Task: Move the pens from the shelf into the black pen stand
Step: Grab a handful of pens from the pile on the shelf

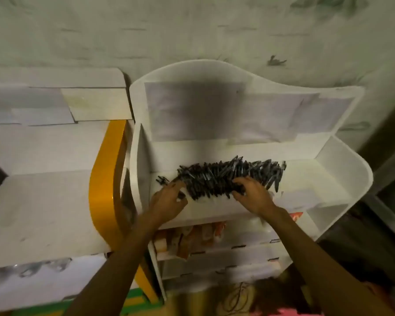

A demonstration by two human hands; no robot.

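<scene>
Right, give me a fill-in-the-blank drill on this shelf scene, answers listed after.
1. The pile of pens lies on a shelf unit whose colour is ____.
2. The left hand and the right hand both reach into the ____.
3. Beside the shelf unit's left side curves a glossy band coloured ____.

Missing words: white; pens; yellow

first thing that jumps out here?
The long heap of dark pens across the middle of the white shelf, stark against the pale surface. The left hand touches the heap's left end and the right hand its front right part; whether the fingers grip any pens is unclear. A yellow curved panel stands just left of the shelf; no black pen stand is in view.
</scene>
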